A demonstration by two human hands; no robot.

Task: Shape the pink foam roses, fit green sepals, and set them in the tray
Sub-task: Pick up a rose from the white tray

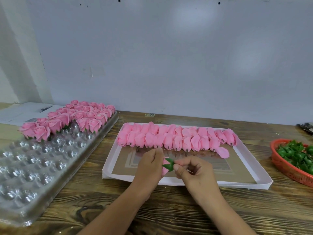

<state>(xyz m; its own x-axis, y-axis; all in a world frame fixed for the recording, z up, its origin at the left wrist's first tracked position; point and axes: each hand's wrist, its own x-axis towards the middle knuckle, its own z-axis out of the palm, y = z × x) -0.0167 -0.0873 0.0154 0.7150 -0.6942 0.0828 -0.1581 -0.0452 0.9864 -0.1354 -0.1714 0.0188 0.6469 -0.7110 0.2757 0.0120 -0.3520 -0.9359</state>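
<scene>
Head view of a wooden worktop (169, 209) set against a pale wall (169, 56). The left hand (150, 165) curls its fingers around a pink foam rose (164, 170), held above the near left part of a shallow white cardboard box lid (237, 184). A green sepal (169, 165) sits on the end of the rose that faces the right hand (189, 168), whose thumb and forefinger are pressed together in a grip at the sepal; whether they pinch the sepal itself or a stub at its centre cannot be told, as the contact is small and partly hidden.

Along the far side of the box lid lies a double row of unshaped pink rose buds (177, 138), packed side by side, with short dark stubs pointing toward the near edge. One loose pink petal (223, 152) lies just beside the right end of the row.

To the left, a clear plastic blister tray (25, 175) with round cups runs from near to far; finished pink roses (71, 117) with green bases fill its far end, while the nearer cups show bare plastic. Beyond the tray lie printed sheets of paper (25, 111). At the right edge, well apart from the hands, an orange-red basket (284, 168) holds a heap of loose green sepals (298, 155).
</scene>
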